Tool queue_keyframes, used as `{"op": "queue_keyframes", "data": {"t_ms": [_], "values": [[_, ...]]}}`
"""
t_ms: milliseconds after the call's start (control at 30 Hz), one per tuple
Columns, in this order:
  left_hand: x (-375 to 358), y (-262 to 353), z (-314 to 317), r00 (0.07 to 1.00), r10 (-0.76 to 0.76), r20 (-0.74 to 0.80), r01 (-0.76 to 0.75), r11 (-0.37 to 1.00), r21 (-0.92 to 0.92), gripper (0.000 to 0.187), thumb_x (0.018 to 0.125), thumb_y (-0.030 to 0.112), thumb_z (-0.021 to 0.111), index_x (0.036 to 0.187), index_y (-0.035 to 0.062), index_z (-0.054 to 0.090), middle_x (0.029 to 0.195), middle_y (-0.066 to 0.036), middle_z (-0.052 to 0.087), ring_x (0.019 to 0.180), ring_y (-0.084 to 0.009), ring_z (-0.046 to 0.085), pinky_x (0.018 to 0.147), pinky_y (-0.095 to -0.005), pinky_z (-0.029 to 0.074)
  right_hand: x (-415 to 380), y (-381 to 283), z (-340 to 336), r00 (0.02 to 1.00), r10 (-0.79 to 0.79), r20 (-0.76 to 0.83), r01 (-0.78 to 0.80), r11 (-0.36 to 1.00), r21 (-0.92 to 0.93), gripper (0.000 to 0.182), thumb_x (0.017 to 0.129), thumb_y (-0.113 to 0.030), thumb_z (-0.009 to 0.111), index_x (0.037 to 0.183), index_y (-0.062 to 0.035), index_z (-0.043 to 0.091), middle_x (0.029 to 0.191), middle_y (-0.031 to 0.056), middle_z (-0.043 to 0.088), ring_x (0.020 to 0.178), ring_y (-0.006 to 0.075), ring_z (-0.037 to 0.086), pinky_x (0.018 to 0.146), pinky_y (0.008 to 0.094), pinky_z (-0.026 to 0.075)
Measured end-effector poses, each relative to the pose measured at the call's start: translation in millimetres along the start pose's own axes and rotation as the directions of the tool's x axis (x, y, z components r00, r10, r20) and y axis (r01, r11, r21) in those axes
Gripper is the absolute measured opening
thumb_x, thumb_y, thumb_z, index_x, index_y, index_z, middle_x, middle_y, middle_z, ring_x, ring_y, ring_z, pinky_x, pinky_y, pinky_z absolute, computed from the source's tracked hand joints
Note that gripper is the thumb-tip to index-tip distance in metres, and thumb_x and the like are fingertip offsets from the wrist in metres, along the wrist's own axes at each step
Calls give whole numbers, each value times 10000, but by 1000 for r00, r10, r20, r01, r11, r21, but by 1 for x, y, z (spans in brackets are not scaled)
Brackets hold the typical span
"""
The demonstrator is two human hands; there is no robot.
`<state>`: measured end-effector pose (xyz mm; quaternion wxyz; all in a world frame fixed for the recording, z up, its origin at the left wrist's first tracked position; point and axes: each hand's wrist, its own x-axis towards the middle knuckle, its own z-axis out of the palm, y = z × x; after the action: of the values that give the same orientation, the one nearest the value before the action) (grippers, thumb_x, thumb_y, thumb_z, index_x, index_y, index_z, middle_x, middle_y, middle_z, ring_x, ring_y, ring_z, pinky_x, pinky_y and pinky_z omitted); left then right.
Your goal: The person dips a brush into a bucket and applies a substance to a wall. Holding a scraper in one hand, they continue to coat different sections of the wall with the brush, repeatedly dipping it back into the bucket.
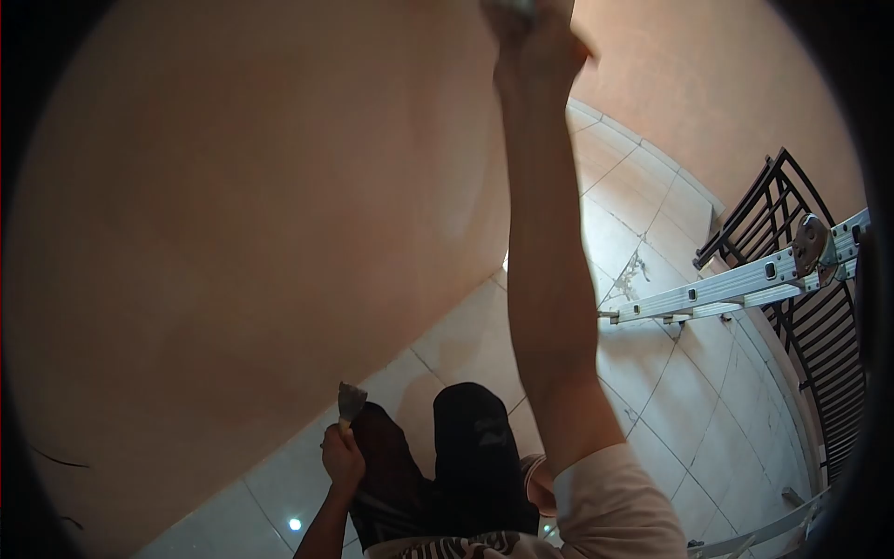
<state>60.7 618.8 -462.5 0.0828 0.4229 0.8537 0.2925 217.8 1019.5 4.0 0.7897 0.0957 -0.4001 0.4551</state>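
Low in the view, beside my dark-trousered knee, my left hand (343, 458) is closed around the handle of a putty knife (352, 401), its grey blade pointing up. My right arm stretches far up and forward, and my right hand (538, 45) is at the top edge of the view, close to the wall (279, 205). Its fingers are curled around something pale grey (518, 7), mostly cut off by the frame; I cannot tell what it is.
An aluminium ladder (694, 295) slants across the right side, its foot on the tiled floor (652, 373). Behind it are dark metal railings (819, 326). A second wall (708, 84) rises at the upper right. Thin dark wires (60, 458) stick out at the lower left.
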Motion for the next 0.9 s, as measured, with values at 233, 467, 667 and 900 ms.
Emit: {"op": "queue_keyframes", "data": {"t_ms": [233, 467, 667, 900], "values": [[-5, 2, -2, 999, -11, -50, 9, 999, -31, 273, 950, 218, 491, 1089, -17, 500, 954, -220, 573, 877, -408, 574, 762, -491, 446, -36, 51, -53, 976, 195, -98, -190, 980, 58, 294, 927, -229, 569, 1134, -21, 547, 1033, 118, 617, 910, 276, 644, 817, 441, 556], [-10, 1, -10, 1000, 2, -16, -2, 1000, -23, 268, 951, 211, 485, 1092, -17, 498, 957, -216, 574, 875, -403, 574, 761, -488, 445, -304, 47, -231, 586, 456, -670, -708, 691, -149, 279, 914, -173, 556, 1094, 40, 563, 1050, 175, 606, 891, 272, 659, 730, 373, 604], [-8, -5, -7, 999, 34, -27, -34, 999, -23, 273, 955, 219, 482, 1090, -17, 503, 954, -217, 579, 863, -409, 579, 756, -492, 447, -210, 49, -174, 740, 382, -554, -651, 614, -446, 223, 875, -163, 593, 999, 20, 620, 951, 127, 621, 810, 221, 665, 613, 346, 616], [-4, -7, -4, 1000, 1, -2, -1, 999, -32, 281, 954, 226, 484, 1085, -21, 505, 959, -218, 581, 872, -407, 580, 764, -492, 447, -35, -1, -13, 971, 206, -119, -216, 973, -78, 299, 919, -149, 536, 1135, 56, 506, 1060, 208, 573, 916, 315, 649, 780, 411, 602]]}}
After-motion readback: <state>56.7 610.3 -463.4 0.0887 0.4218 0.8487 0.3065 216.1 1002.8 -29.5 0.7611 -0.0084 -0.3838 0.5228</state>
